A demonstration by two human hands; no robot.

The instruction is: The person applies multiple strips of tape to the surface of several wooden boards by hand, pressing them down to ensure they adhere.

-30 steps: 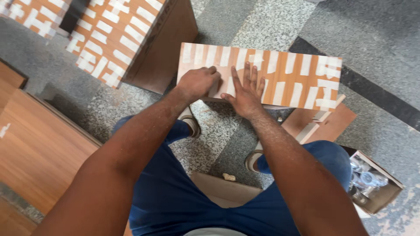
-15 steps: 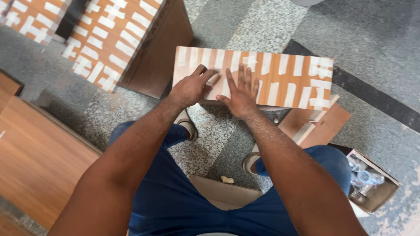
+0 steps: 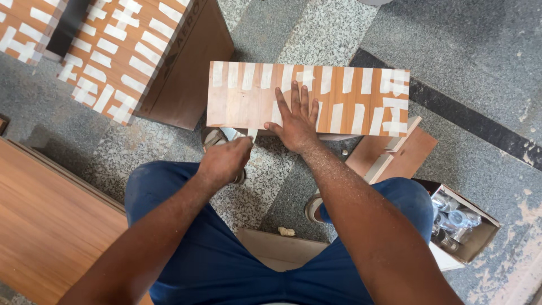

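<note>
I see the panel [image 3: 248, 96] lying flat in the upper middle of the frame, propped above the floor [image 3: 451, 51] in front of my knees, its face striped with white tape strips. My right hand [image 3: 296, 121] is spread wide open, palm down on the panel's near edge, fingers fanned toward the top of the frame; I judge it is there to pin the panel so it does not slide. My left hand [image 3: 226, 161] sits just below the panel's near edge, left of centre, closed into a loose fist. A bit of white strip [image 3: 240, 134] shows at its fingertips, touching the panel's edge; it looks pinched between thumb and finger, though I cannot see the grip itself. The left part of the panel is bare of tape low down, which suits a strip coming off there.

At upper left stands a taped box [image 3: 130, 62]. A wood board [image 3: 51, 226] fills the lower left. A small carton of metal fittings [image 3: 460, 223] sits at lower right, beside offcuts [image 3: 395, 152].
</note>
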